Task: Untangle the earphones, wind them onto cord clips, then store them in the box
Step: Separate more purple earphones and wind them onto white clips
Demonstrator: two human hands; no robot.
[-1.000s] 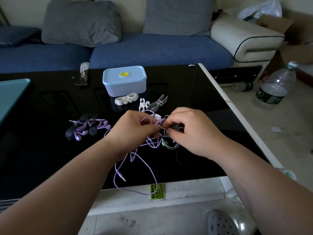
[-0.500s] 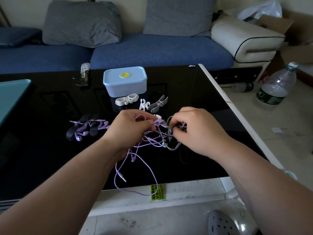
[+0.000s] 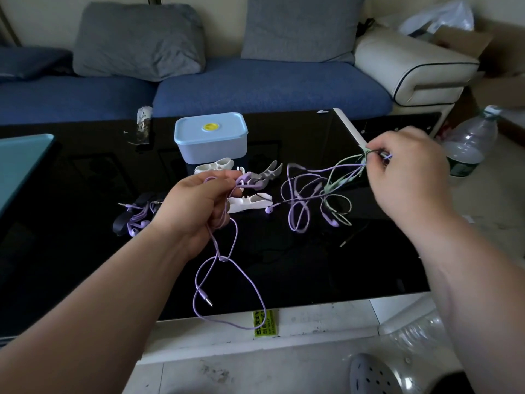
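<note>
untangling step: the left hand [image 3: 199, 206] grips the purple earphone cord [image 3: 223, 258]; the right hand [image 3: 409, 172] pinches it with the green cord [image 3: 328, 189] near the table [image 3: 85, 251]'s right edge. next, the crossed loops likely need teasing apart.

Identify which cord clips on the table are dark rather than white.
The dark clips at the left of the table, lying with a bundle of purple earphones. The other clips, in front of the blue box, are all white.

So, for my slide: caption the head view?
Left hand and right hand stretch tangled earphones above a black table.
</note>
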